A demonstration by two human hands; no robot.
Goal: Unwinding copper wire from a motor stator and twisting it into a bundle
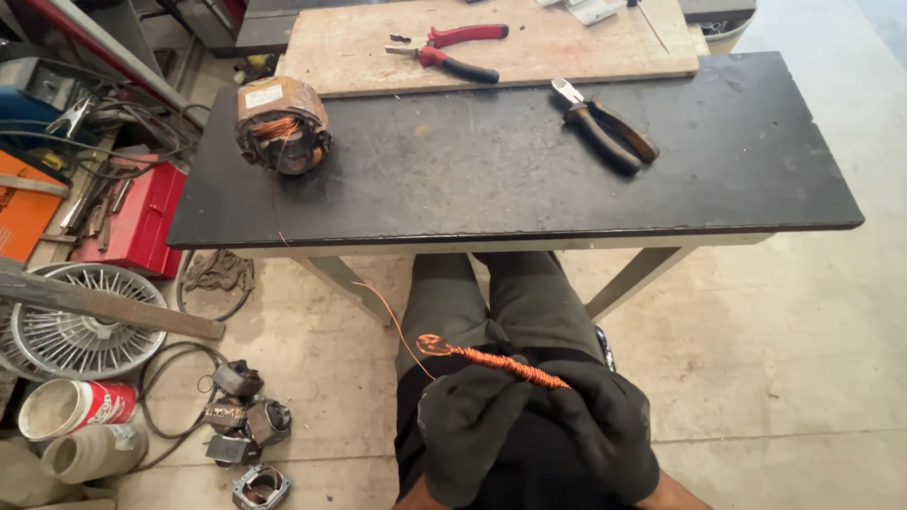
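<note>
Both my hands wear dark gloves and are held over my lap. My left hand [468,425] and my right hand [600,430] together grip a twisted bundle of copper wire [501,362] with a small loop at its left end. A single thin copper strand [383,307] runs from the bundle up toward the black table [472,203]. On the table's left part lies a motor stator [282,125] with copper windings.
Black-handled cutters [605,127] lie on the table's right half; red-handled pliers [453,52] rest on a wooden board [359,42] behind. On the floor at left are a red toolbox [142,212], a fan grille [80,326], cans [71,406] and small motor parts [246,420].
</note>
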